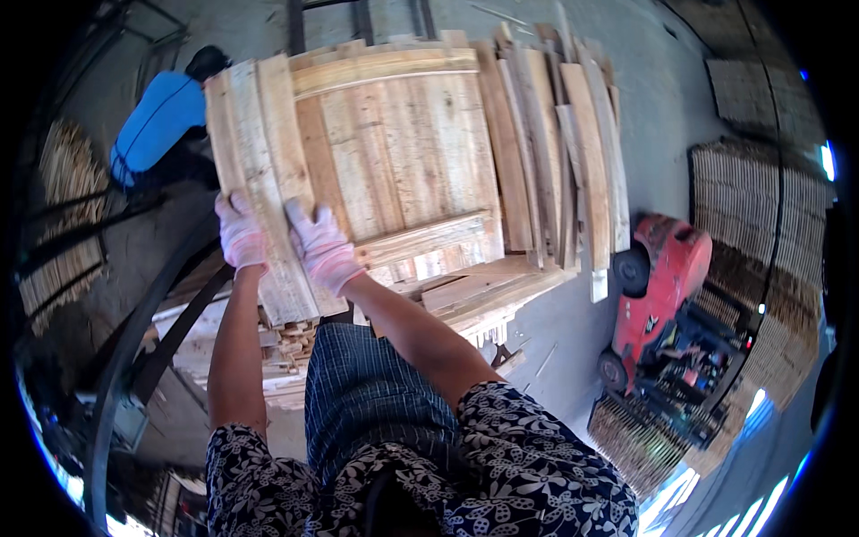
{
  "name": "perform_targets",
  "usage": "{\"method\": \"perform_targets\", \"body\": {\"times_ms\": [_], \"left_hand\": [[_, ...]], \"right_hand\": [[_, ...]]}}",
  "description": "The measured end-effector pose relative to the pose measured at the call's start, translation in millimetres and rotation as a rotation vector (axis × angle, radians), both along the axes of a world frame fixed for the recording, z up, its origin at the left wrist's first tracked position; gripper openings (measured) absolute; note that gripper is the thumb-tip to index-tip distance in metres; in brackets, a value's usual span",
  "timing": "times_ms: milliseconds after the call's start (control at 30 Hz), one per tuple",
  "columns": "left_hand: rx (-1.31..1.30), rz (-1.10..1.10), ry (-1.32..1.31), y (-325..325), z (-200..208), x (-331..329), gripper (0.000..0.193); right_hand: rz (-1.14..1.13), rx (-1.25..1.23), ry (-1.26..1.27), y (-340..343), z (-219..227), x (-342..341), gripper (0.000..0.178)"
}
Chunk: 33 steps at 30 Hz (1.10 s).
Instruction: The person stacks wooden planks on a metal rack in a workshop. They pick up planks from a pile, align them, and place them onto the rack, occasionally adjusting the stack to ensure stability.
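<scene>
Both of my hands wear white-and-pink work gloves. My left hand [242, 233] is closed around the left edge of several long wooden boards [259, 134] lying side by side. Against their right edge my right hand [322, 246] presses, its fingers bent and partly hidden, so the boards are held between the two hands. Just right of them lies a wide panel of planks [394, 152], with one crosspiece [385, 73] along its far end and another crosspiece [420, 240] along its near end.
Loose boards [573, 161] lie stacked right of the panel, some jutting out. A person in blue [161, 121] bends at the far left. A red forklift [662, 277] stands at the right, near tall stacks of wood [756, 201]. A dark curved metal bar [116, 385] runs along my left.
</scene>
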<state>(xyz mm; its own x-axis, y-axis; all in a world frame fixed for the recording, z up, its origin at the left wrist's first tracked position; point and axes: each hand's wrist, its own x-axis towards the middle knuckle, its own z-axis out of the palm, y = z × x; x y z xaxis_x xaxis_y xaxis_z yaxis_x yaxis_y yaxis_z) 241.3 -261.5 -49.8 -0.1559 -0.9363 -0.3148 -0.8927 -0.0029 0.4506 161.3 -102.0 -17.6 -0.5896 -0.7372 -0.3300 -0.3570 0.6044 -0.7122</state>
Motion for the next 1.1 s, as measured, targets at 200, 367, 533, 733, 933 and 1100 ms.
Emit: {"method": "perform_targets", "body": {"times_ms": [200,367,533,733,933,1100], "left_hand": [[-0.106,-0.136,0.021,-14,-35,16,0.066],[-0.002,-0.043,0.054,-8,-4,6,0.064],[-0.114,-0.083,0.113,-9,-24,10,0.069],[-0.162,-0.171,0.029,-9,-29,13,0.064],[-0.224,-0.216,-0.060,-5,-34,18,0.054],[0.074,0.005,-0.059,-8,6,-5,0.062]], "right_hand": [[0.182,0.228,0.285,53,50,-107,0.030],[-0.437,0.566,0.857,276,80,-253,0.064],[-0.390,0.838,0.729,420,52,-265,0.087],[-0.410,0.753,0.711,412,57,-267,0.077],[-0.331,0.389,0.600,360,65,-191,0.082],[-0.251,0.026,0.219,179,58,-132,0.079]]}}
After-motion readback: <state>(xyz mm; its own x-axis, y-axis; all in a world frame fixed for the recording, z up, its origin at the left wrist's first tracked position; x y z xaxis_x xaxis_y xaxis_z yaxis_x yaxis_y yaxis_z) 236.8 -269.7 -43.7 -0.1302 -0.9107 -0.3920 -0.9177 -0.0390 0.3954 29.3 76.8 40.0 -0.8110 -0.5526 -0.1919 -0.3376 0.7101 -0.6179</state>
